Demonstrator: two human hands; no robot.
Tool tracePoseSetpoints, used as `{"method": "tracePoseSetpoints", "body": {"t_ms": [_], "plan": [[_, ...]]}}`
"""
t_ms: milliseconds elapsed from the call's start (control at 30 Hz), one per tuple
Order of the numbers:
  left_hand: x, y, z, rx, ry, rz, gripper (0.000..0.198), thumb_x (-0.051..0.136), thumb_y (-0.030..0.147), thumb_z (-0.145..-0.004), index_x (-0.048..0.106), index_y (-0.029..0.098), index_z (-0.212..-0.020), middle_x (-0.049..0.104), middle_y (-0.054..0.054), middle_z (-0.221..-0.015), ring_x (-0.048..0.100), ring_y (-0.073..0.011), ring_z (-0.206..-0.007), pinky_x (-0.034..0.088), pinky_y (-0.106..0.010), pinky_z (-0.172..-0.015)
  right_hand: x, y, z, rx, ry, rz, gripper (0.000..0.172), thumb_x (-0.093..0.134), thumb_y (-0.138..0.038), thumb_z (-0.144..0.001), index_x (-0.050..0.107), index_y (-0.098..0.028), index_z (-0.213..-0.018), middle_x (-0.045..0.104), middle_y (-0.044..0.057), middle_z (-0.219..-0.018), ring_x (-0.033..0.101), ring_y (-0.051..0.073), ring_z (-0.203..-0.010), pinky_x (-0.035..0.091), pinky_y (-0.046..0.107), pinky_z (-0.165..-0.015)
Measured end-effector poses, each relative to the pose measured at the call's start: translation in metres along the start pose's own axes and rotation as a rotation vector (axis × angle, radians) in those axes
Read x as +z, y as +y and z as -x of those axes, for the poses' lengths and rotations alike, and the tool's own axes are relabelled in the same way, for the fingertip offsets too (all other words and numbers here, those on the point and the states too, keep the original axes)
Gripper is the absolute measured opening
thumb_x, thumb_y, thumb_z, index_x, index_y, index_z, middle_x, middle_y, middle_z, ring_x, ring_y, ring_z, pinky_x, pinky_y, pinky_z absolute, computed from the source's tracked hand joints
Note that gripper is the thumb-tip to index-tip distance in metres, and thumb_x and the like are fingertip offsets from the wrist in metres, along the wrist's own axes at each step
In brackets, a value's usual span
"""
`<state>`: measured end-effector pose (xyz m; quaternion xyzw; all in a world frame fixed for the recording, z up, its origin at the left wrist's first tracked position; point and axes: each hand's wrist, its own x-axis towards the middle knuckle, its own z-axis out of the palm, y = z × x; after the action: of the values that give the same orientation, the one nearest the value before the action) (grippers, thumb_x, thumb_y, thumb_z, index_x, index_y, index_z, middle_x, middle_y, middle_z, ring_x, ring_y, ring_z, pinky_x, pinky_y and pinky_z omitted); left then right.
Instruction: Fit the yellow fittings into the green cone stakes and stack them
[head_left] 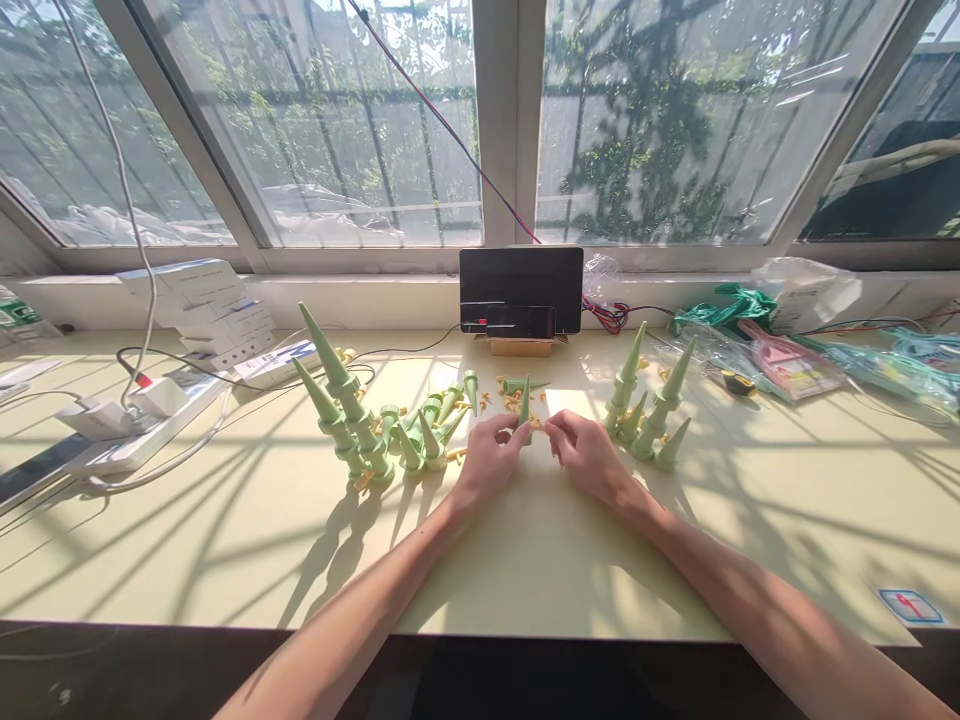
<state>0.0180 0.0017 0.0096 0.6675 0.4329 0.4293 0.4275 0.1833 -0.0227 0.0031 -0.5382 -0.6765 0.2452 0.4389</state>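
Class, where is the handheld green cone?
In the head view, the green cone is just right of centre, in the left hand, beside the right hand.

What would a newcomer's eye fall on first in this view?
Probably the tall green spikes, standing in clusters toward the left and right of the table. Between the clusters, the left hand holds an upright green cone, with the right hand close by. Beyond, a black screen stands below the windows.
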Motion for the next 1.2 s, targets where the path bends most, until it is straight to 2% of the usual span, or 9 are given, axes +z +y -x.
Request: {"method": "tracePoseSetpoints", "body": {"t_ms": [300,500,867,1067,1200], "plan": [[0.0,0.0,0.0,0.04,0.002,-0.04,0.029,0.058,0.042,-0.085,0.069,0.016,-0.078,0.054,0.0,-0.057,0.053,-0.0137,-0.057,0.039,-0.024,-0.051,0.0,0.0,0.0,-0.029,0.017,0.022,0.03,0.045,-0.033,-0.093,0.052,-0.021,-0.067,0.055,-0.001,-0.055,0.047,0.014,-0.05,0.037,0.027,-0.054],[0.0,-0.001,0.0,0.09,-0.003,-0.09,0.03,0.057,0.042,-0.086,0.069,0.016,-0.076,0.056,0.0,-0.064,0.048,-0.011,-0.054,0.038,-0.024,-0.051,0.001,0.003,-0.001,-0.014,0.014,0.047,0.032,0.042,-0.037,-0.095,0.058,-0.02,-0.072,0.05,-0.001,-0.054,0.043,0.014,-0.048,0.036,0.027,-0.052],[0.001,0.001,0.001,0.141,-0.004,-0.119,0.03,0.056,0.04,-0.088,0.066,0.016,-0.073,0.058,-0.002,-0.073,0.045,-0.0096,-0.055,0.036,-0.023,-0.049,0.002,0.008,0.0,-0.041,0.01,0.087,0.046,0.034,-0.045,-0.1,0.05,-0.021,-0.064,0.047,-0.002,-0.053,0.041,0.014,-0.049,0.032,0.028,-0.054],[0.002,0.002,0.001,0.081,0.007,-0.095,0.031,0.057,0.043,-0.087,0.066,0.016,-0.075,0.053,0.0,-0.062,0.043,-0.01,-0.051,0.034,-0.023,-0.048,0.005,0.009,-0.002,-0.038,0.044,0.057,0.047,0.033,-0.048,-0.101,0.052,-0.021,-0.067,0.049,-0.001,-0.056,0.044,0.014,-0.051,0.035,0.028,-0.056],[0.002,0.0,0.0,0.046,0.037,-0.069,0.037,0.057,0.05,-0.087,0.063,0.016,-0.071,0.054,0.0,-0.062,0.045,-0.0103,-0.051,0.034,-0.024,-0.049,0.006,0.008,-0.001,-0.041,0.022,0.044,0.041,0.038,-0.048,-0.1,0.053,-0.02,-0.073,0.054,-0.001,-0.061,0.047,0.014,-0.054,0.036,0.027,-0.055]]}}
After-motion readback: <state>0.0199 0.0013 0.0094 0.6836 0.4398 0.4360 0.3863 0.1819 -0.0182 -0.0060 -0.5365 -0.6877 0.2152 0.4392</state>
